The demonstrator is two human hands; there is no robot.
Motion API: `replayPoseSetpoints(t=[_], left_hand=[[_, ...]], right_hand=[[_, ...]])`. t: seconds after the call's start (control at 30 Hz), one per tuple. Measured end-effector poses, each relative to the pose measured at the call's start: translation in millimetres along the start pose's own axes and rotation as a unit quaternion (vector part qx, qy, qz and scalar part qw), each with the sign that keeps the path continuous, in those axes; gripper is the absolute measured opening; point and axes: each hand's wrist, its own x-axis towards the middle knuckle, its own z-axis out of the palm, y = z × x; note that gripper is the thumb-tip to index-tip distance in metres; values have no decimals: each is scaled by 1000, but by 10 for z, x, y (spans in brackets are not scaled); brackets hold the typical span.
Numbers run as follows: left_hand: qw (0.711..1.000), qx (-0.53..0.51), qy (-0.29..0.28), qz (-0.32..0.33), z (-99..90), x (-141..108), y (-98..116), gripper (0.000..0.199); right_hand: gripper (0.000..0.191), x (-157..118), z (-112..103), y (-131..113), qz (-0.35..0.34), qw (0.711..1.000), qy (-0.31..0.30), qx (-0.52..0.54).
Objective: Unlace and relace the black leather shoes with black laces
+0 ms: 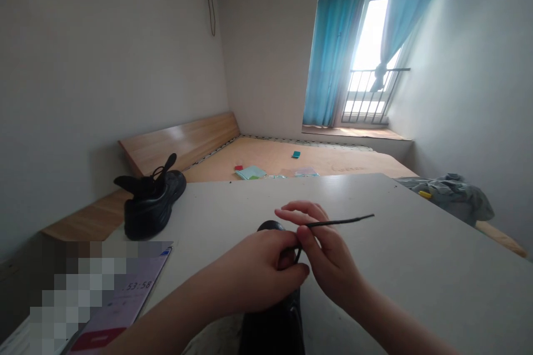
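Note:
A black shoe stands on the white table in front of me, its toe pointing away and its middle hidden by my hands. Over its laces, my left hand is closed with its fingers curled on the black shoelace. My right hand pinches the same shoelace between thumb and forefinger, the other fingers stretched out to the left. The lace's free end sticks out to the right past the hand. A second black shoe with its lace tied in a bow rests at the table's left edge.
On the white table, a tablet or phone showing a timer lies at the left, partly pixelated. Behind are a bed with small packets and a wooden headboard. Grey cloth lies beyond the right edge.

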Motion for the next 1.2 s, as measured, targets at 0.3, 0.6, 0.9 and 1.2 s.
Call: replayPoseSetpoints(t=[0.3,0.6,0.9,1.2], left_hand=[[993,-92,66,-44,-128,107,-44,41],[954,-271,73,-107,-253,159,-70,49],[977,-208,47,-29,-170,13,139,37],[999,15,44,26,-303,-187,229,41]], right_hand=[[49,100,-125,-17,195,975,-103,37],[42,84,-69,-97,317,888,-218,252],[42,24,142,-109,270,924,-89,255],[19,12,31,-114,349,805,-64,476]])
